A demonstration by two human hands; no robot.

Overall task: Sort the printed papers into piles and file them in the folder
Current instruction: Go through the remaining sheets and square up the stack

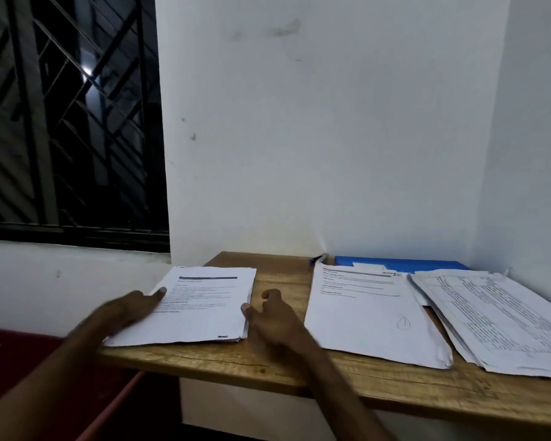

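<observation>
Three piles of printed papers were recorded on the wooden tabletop (280, 281). The left pile (204, 307) lay at the left edge, the middle pile (363, 313) right of centre, and the right pile (497, 323), its sheets fanned, towards the right edge. The blue folder (427, 264) was noted at the back right corner, partly covered by those two piles, with a pen (318, 258) just beside its left end. The left hand (131, 308) was laid flat on the left pile, fingers straight, nothing gripped. The right hand (274, 316) was set at that pile's right edge, thumb touching it, fingers loosely curled, nothing held.
</observation>
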